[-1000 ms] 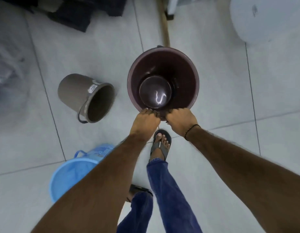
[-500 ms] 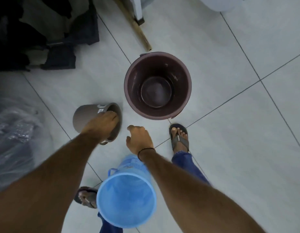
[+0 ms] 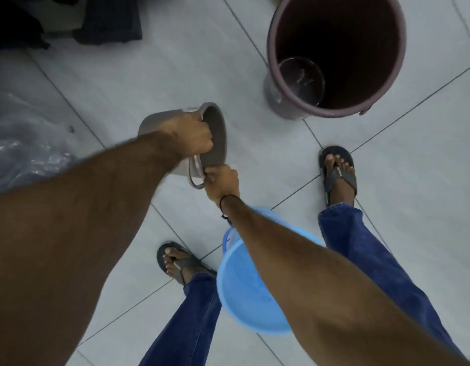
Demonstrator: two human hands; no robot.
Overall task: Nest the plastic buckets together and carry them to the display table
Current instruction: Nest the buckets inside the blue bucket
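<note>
A small grey-brown bucket point(image 3: 216, 138) lies on its side on the tiled floor, mouth facing right. My left hand point(image 3: 194, 136) grips its upper rim. My right hand point(image 3: 223, 180) is closed on the lower rim where the wire handle hangs. A large maroon bucket point(image 3: 336, 54) stands upright at the top right with a smaller dark bucket nested inside. A light blue bucket point(image 3: 241, 281) lies on the floor between my legs, partly hidden behind my right forearm.
Clear plastic wrapping point(image 3: 25, 143) is piled on the floor at the left. Dark bags or boxes point(image 3: 109, 19) sit at the top left. My feet in flip-flops point(image 3: 338, 170) stand on the light tiles near the buckets.
Both hands left the maroon bucket's rim and moved to the grey-brown bucket. The left hand closed on its rim first, then the right hand took hold beside the handle. The view swung left.
</note>
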